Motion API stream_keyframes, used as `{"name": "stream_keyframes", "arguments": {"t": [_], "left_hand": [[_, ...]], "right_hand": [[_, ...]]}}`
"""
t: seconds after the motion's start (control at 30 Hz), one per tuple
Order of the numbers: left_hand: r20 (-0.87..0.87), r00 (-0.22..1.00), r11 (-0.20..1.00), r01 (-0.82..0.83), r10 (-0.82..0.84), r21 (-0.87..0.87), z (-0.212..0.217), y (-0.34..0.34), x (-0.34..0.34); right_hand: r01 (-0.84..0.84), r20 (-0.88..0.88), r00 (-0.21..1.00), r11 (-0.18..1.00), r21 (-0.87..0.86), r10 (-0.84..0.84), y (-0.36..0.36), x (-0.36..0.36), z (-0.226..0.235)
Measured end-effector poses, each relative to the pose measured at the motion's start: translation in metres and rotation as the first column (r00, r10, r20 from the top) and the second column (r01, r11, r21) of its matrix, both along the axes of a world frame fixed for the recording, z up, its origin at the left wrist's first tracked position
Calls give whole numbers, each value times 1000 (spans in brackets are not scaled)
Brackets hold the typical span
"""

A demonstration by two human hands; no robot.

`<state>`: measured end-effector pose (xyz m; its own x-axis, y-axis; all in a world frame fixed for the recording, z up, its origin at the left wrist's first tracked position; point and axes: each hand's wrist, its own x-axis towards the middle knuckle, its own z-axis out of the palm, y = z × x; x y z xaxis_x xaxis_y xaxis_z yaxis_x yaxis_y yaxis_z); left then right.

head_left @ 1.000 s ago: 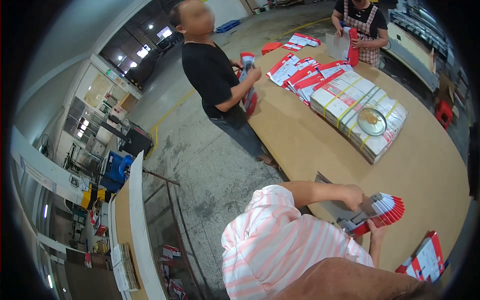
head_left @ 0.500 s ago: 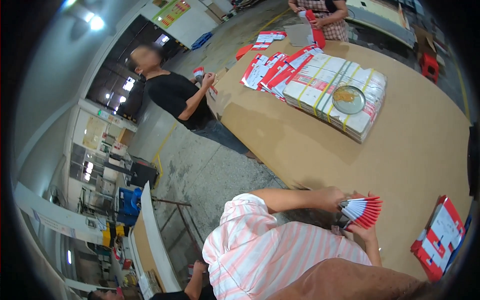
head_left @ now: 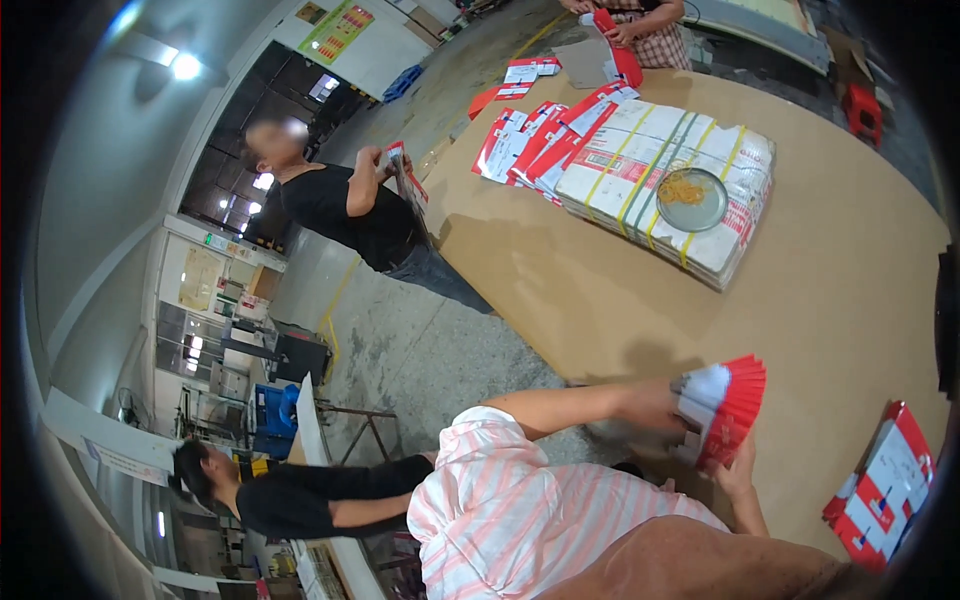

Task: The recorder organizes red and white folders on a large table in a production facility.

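A fanned stack of red-and-white printed cards is held just above the near part of the table, its red edges spread to the right. My left hand is closed on the stack's left end; motion blurs it, and its fingertips are partly hidden. At the lower red edge, my right hand grips the same cards with its fingers partly behind them. A separate pile of similar red-and-white cards lies on the table to the right of my right hand.
On the brown table, a strapped white bundle carries a round metal dish of rubber bands. More red-and-white cards lie beside it. One person stands at the table's left edge, another at its far end, a third behind left.
The stack in my hands has opened into a taller, wider fan and turned more face-on. At the left edge, the person has raised their hands; another person has come upright into view at lower left.
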<state>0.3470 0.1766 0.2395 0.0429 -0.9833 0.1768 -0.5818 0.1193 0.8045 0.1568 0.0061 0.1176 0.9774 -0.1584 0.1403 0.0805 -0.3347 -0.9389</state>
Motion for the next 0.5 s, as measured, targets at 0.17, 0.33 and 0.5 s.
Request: {"name": "stream_keyframes", "arguments": {"t": [0.17,0.33,0.5], "left_hand": [[-367,930,962,109,-9,252,31,0,8],[-424,901,943,219,-98,249,19,-17,6],[-544,833,939,257,-96,228,7,-18,6]], "right_hand": [[-48,62,997,994,103,42,-10,-8,67],[-42,-205,974,963,266,99,-15,-25,60],[175,-165,968,979,-100,-190,-36,-31,84]]}}
